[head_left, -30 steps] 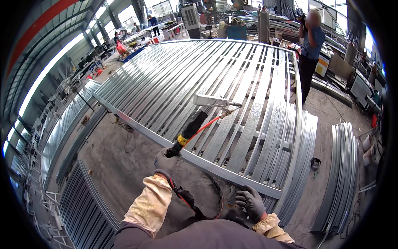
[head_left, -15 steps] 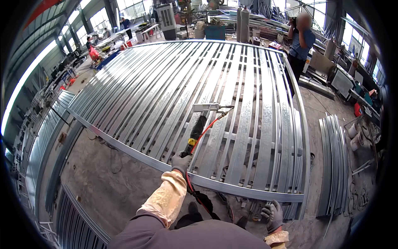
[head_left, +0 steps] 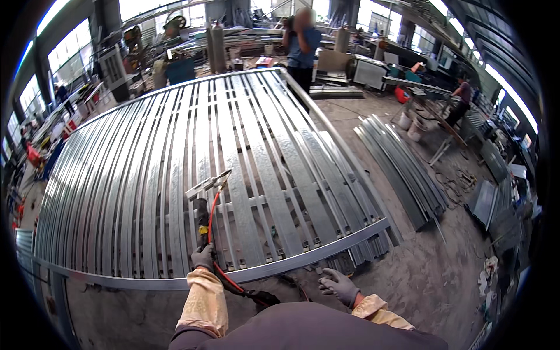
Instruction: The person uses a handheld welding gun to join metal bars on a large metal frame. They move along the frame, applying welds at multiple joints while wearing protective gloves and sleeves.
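My gloved left hand [head_left: 203,256] is closed round the rear of a welding gun [head_left: 203,213] with a black body, a yellow band and a pale metal head. Its red hose [head_left: 212,219] runs from the head down past my wrist. The gun points away from me, over a large flat frame of galvanized steel slats [head_left: 233,169]; whether it touches them I cannot tell. Near the frame's front rail [head_left: 297,260], on my side of it, my gloved right hand [head_left: 339,287] holds nothing, its fingers apart.
A stack of long metal profiles [head_left: 399,172] lies on the floor right of the frame. A person in a blue shirt [head_left: 303,46] stands at the frame's far corner. Another person [head_left: 462,102] is at the far right, behind buckets [head_left: 416,128]. Cables lie on the floor.
My view has swung to the right, so the frame appears further left. The gun stays in my left hand. My right hand's curled fingers have spread.
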Demonstrator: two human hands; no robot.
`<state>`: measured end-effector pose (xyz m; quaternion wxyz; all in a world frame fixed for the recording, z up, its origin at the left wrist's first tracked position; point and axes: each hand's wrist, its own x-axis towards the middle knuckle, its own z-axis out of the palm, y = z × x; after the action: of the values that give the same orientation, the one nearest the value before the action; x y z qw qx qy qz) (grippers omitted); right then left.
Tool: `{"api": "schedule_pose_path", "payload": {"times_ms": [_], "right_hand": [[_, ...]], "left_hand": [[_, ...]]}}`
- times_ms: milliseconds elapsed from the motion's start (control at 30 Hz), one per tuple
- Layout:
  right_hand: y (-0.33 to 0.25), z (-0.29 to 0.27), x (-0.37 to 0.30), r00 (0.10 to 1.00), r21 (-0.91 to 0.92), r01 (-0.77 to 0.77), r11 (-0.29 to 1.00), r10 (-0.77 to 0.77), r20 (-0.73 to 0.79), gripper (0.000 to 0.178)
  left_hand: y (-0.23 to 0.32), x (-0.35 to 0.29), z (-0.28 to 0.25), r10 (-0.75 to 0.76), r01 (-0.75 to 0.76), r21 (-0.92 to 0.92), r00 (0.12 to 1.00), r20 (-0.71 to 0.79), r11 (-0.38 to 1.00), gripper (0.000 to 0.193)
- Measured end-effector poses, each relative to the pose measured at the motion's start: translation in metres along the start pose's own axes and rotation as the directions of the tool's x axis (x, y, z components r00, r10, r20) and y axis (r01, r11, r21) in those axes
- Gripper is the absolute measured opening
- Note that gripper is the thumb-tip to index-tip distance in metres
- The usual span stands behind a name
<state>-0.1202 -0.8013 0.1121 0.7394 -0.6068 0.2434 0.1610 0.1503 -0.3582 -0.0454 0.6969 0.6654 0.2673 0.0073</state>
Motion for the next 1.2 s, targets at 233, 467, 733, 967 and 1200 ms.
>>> {"api": "schedule_pose_path", "payload": {"times_ms": [233,467,733,967,1200], "right_hand": [[0.007,-0.026,-0.016,1.0,-0.013,0.03,0.999,-0.03,-0.002,0.067],[0.027,-0.079,-0.031,0.996,-0.049,0.081,0.996,-0.083,-0.041,0.067],[0.02,-0.107,-0.052,0.995,-0.199,0.079,0.977,-0.091,-0.049,0.064],[0.011,-0.088,-0.067,0.978,-0.226,0.057,0.973,-0.099,-0.181,0.057],[-0.019,0.027,-0.053,0.944,0.201,0.289,0.936,-0.244,-0.222,0.026]], "left_hand": [[-0.009,0.014,0.006,0.048,-0.046,0.052,0.998,-0.033,0.998,0.024],[-0.008,0.019,0.006,0.047,-0.019,0.241,0.993,-0.111,0.97,0.03],[0.014,0.005,0.012,0.306,-0.12,0.784,0.947,-0.093,0.609,0.079],[0.039,-0.073,0.023,0.523,-0.201,0.89,0.851,-0.049,0.41,0.096],[0.07,-0.212,0.094,0.558,-0.667,0.021,0.64,0.527,0.745,0.047]]}}
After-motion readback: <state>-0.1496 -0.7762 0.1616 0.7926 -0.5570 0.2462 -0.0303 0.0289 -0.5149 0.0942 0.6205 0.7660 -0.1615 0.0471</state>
